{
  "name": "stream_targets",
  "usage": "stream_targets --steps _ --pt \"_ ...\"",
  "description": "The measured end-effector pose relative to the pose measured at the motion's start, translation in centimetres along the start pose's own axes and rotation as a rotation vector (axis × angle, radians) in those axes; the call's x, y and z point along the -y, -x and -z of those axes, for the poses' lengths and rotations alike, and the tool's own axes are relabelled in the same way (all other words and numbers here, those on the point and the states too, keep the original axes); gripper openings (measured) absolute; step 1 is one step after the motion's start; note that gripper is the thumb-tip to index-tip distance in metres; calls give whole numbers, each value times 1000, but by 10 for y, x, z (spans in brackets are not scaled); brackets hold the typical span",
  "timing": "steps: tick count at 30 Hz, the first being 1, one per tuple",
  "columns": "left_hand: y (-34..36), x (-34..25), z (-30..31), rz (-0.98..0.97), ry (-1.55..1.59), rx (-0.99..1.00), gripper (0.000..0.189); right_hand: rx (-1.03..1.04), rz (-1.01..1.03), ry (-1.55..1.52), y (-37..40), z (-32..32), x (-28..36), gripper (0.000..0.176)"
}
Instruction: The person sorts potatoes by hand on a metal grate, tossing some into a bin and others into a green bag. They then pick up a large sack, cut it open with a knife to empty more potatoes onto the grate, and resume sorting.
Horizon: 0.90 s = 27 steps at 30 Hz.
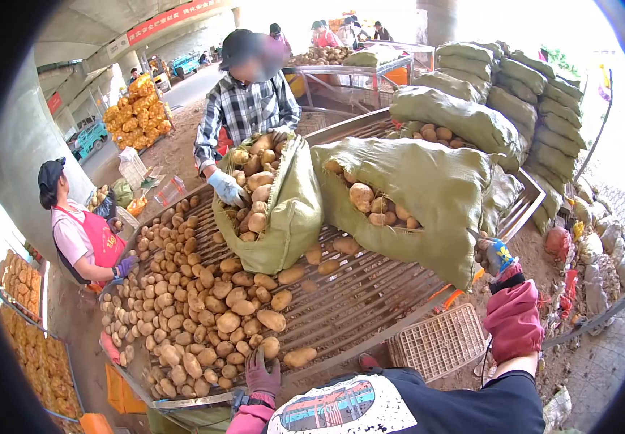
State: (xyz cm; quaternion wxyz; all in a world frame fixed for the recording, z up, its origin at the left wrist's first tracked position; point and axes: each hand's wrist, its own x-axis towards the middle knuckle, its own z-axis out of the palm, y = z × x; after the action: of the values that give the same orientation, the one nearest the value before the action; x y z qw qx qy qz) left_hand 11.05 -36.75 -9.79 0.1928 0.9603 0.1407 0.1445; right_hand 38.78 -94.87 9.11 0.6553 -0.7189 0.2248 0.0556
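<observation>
My left hand (pixel 262 374), in a dark purple glove, lies palm down at the near rim of the slatted table (pixel 370 289). Its fingers are apart and reach the potatoes (pixel 215 311) spread over the slats. My right hand (pixel 498 258), gloved with a blue and yellow patch, is closed at the right end of a large green sack (pixel 421 195); its fingertips are partly hidden. A slit in that lying sack shows potatoes inside. Left of it, an open green sack (pixel 287 210) full of potatoes leans on the table, a co-worker's gloved hand (pixel 227 188) at its mouth.
A co-worker in a checked shirt (pixel 251 108) stands across the table, another in a red apron (pixel 84 231) at its left. Filled sacks (pixel 511 94) are stacked behind at right. A plastic crate (pixel 439 343) sits below the near rim. Orange net bags (pixel 137 112) stand far left.
</observation>
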Motion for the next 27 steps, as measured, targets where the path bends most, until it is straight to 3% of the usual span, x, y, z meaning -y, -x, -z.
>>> stream_targets --steps 9,12,15,18,22,27 --pt "-2 1 -1 -6 14 -3 66 80 -191 8 4 1 20 21" --pt "-2 0 -1 -7 -4 -3 66 206 -185 -99 9 6 17 22" --pt "-3 -5 2 3 -17 3 67 197 -151 -86 11 0 14 22" --pt "-2 -8 3 11 -27 32 66 459 -221 -142 -18 -33 5 23" --pt "-6 -4 4 -15 -48 24 66 236 -67 59 12 -62 17 26" --pt "-4 -1 0 -20 -34 2 67 255 -133 50 -2 -56 12 27"
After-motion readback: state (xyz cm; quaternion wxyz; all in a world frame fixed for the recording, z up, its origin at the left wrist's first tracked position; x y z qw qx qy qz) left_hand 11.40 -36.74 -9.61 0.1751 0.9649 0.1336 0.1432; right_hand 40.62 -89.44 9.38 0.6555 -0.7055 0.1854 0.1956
